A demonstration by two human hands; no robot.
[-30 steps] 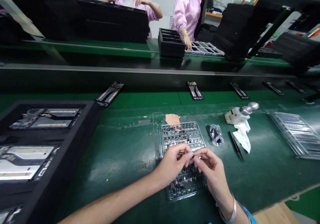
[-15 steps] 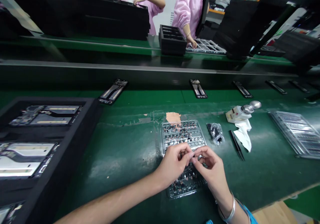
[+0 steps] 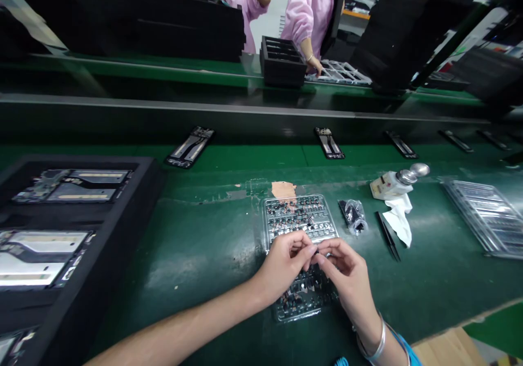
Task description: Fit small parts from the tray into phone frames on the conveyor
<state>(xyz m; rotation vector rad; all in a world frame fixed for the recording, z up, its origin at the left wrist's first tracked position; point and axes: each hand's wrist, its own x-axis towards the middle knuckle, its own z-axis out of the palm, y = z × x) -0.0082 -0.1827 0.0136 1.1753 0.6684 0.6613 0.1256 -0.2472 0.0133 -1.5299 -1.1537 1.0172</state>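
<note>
Small dark component (image 3: 317,251) pinched between fingertips of left hand (image 3: 281,265) and right hand (image 3: 347,279), above plastic blister tray (image 3: 265,219); light, steady pinch suits tiny part.

The left hand (image 3: 281,265) and the right hand (image 3: 347,279) come together low in the middle of the view, both curled inward; the left fingertips (image 3: 309,249) and the right fingertips (image 3: 322,259) pinch toward one spot, almost meeting, and whatever lies between them is too small to tell; the bare left forearm (image 3: 175,330) reaches in from the lower left at a shallow slant; the right wrist (image 3: 368,322) rises from the bottom edge, slightly bent, with the right palm partly showing and turned toward the left hand.
</note>
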